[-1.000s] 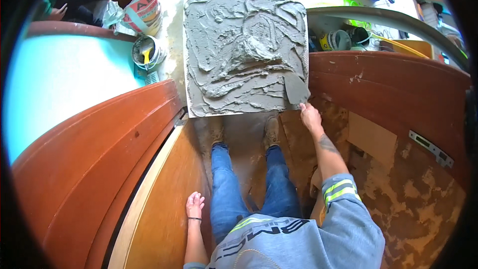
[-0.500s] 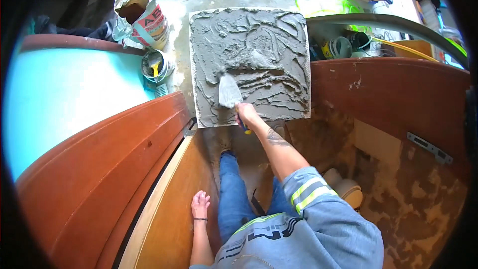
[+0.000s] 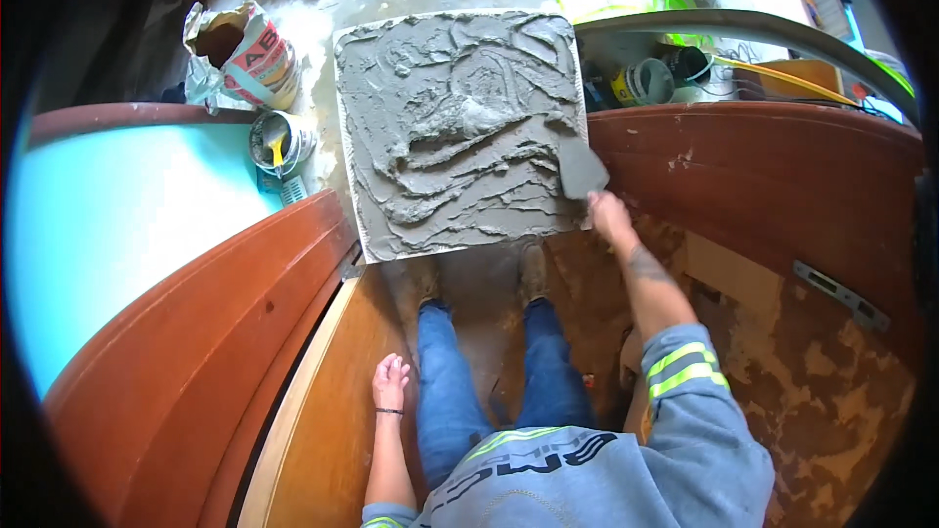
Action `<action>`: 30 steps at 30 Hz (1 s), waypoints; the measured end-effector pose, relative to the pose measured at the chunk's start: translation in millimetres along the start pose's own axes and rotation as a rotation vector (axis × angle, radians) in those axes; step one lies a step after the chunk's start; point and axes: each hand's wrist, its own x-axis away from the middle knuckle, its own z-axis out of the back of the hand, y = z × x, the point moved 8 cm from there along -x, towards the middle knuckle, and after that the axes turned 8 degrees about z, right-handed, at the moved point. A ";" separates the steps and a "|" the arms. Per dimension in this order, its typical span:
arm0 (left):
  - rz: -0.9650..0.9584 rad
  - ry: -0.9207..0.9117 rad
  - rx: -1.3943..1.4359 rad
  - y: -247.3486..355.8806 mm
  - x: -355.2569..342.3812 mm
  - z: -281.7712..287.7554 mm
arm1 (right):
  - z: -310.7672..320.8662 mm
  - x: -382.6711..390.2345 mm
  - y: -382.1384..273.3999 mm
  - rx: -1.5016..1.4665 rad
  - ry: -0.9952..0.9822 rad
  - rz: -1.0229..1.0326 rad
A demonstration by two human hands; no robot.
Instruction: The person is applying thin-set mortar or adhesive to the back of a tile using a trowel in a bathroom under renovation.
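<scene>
My right hand is closed around the handle of a putty knife. Its broad grey blade lies against wet mortar at the right edge of a square tile with a pale rim. The mortar covers nearly the whole tile in uneven ridges, with a thicker heap near the middle. Most of the handle is hidden by my fingers. Low on the left, my left hand hangs beside a wooden door panel, its fingers loosely bent and holding nothing.
Reddish-brown door panels flank me, one on the left and one on the right. Left of the tile stand an opened paper sack and a small bucket holding a yellow-handled brush. More containers sit beyond the right panel.
My right hand has carried the putty knife from the tile's left-centre to its right edge. The mortar it crossed now shows altered ridges. My left hand stays low beside the door panel.
</scene>
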 end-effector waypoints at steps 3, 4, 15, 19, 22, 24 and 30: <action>0.052 0.045 -0.050 -9.9 4.6 15.5 | -111.6 53.6 -34.9 -1.434 -0.308 -0.640; 0.060 0.065 -0.060 -11.1 6.9 21.6 | -125.1 58.6 -76.1 -1.669 -0.322 -0.621; 0.021 0.073 0.096 7.6 12.0 22.0 | -164.8 30.1 -320.9 -1.629 -0.614 -0.380; -0.062 -0.084 0.023 39.9 -55.8 -52.5 | -124.2 -6.7 -216.4 -0.367 -0.101 0.503; -0.068 0.028 0.158 51.6 -106.3 -7.8 | -103.7 52.9 -217.5 0.019 -0.412 0.392; -0.027 0.079 0.228 71.3 -131.4 -31.8 | -62.9 58.9 -212.7 0.119 -0.373 0.431; -0.240 0.177 0.142 97.4 -187.6 -17.7 | -65.3 -24.9 -295.8 -0.513 -0.489 0.349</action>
